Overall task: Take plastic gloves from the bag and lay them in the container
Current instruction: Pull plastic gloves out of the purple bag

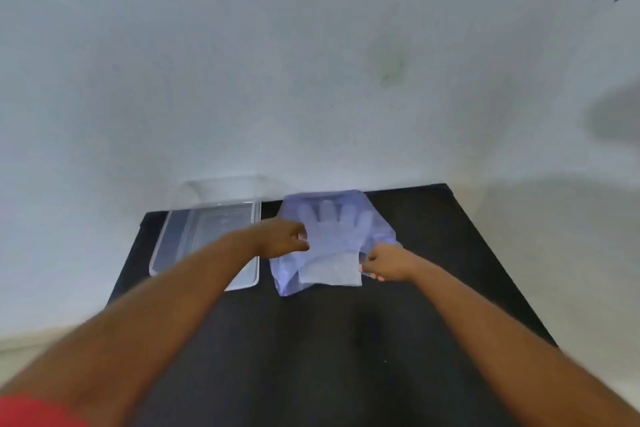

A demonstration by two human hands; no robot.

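A thin bluish plastic bag (294, 274) lies on the black table (346, 340), with a stack of clear plastic gloves (332, 229) showing through and over it, fingers pointing away from me. My left hand (280, 237) pinches the left edge of the gloves near the wrist part. My right hand (386, 263) pinches the cuff edge at the right. A clear rectangular container (207, 229) stands to the left of the bag, partly behind my left forearm; it looks empty.
The black table ends at a pale wall just behind the container and bag. Pale floor shows on both sides of the table. A red sleeve (34, 409) is at the bottom left corner.
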